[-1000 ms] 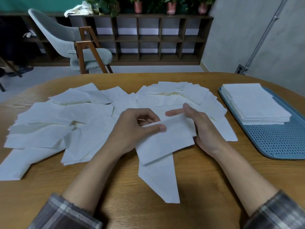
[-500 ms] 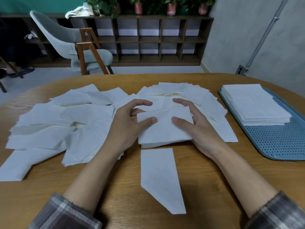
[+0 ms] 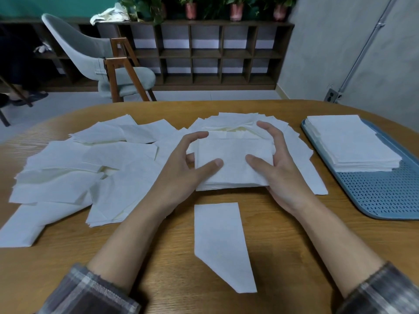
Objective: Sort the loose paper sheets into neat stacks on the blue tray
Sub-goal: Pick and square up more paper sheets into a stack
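Blue tray sits at the right edge of the wooden table, perforated floor showing across its near half. On its far half lies one squared-up white stack, many sheets deep, edges lined up, its near corner hanging just past the tray's left rim. Nothing else is on the tray.

Over to the middle of the table: both hands are on a bundle of white sheets. The left hand grips its left side, thumb pressed flat on top, fingers curled round the far edge. The right hand mirrors it on the right side, thumb on top, fingers hooked over the far right corner. So both hands are closed round the same bundle, which rests low at the table with its near edge showing several layers. It is well apart from the tray.

Behind the bundle a fanned heap of sheets spreads out, partly hidden by the hands. To the left, loose sheets cover the table in overlapping drifts, lying at all angles, some creased. Just in front of the bundle lies a single sheet with one near corner cut off, flat on the wood between the two forearms. Plaid cuffs show at the bottom corners.

Beyond the table stand a grey chair and a dark cubby shelf with potted plants along its top.
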The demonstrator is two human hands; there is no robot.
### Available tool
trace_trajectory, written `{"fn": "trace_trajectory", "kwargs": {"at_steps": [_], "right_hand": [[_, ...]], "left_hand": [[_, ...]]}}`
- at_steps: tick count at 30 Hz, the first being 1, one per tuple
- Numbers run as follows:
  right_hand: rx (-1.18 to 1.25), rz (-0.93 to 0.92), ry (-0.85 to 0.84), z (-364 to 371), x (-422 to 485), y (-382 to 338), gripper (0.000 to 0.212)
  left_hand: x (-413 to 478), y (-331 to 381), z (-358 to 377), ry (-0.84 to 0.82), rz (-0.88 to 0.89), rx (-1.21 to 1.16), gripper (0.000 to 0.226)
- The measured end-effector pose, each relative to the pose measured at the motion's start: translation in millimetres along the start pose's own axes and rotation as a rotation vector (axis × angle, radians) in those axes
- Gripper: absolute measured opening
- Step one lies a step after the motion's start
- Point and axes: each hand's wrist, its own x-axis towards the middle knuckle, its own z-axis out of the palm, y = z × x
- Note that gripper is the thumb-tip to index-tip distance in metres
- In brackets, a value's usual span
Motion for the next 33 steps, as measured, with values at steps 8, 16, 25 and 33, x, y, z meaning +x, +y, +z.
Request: {"fn": "trace_trajectory", "kwargs": {"at_steps": [8,16,25,33], "right_hand": [[-0.303,-0.088,0.011,-3,-1,5,0.029],[-0.354,-0.068,0.149,-9,4,11,0.033],[-0.344,-0.044,0.096,-6,3,12,0.031],[0.047,0.245,0.016,-3,3,-2,0.058]], "left_hand": [[1,-12,5,0.146,0.215,0.369,0.068],[-7,-11,14,-0.556,0.219,0.374,0.025],[-7,-10,16,-0.485,0.234,0.413,0.004],[-4,-3,7,-0.090,0.240,0.125,0.007]]}}
